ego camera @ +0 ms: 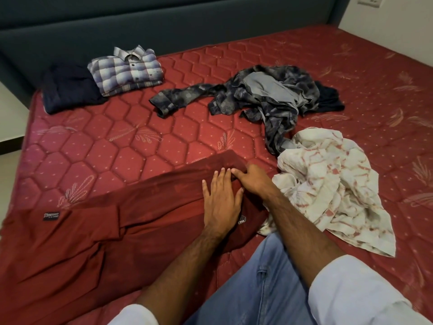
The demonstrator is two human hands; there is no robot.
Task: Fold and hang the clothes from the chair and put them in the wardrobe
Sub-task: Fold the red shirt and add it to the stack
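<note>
Clothes lay all over the big red mattress [187,127], most likely because it gave a wide flat place to fold on. The largest piece was the dark red garment [77,242], spread out across the near left part of the mattress with its far end reaching up to the hands; it looked like the one being folded just then. To the right of it sat the white and pink cloth [328,188] in a crumpled heap, and behind that the grey patterned shirt [269,95] lay in a loose tangle, so both seemed to be waiting their turn. Far back on the left, the checked shirt [126,69] was folded into a neat square and leaned on the folded dark blue garment [68,90], put well apart from the messy ones, I think to keep done things away from undone things. The left hand [221,202] lay flat on the red cloth with its fingers straight and a little spread, pressing it down so it would not slide. The right hand [254,179] was just beside it, touching it, with its fingers bent down onto the edge of the red cloth; it looked like a pinch, though the tips were partly hidden. So the red cloth was under the left fingers and between the right ones
</note>
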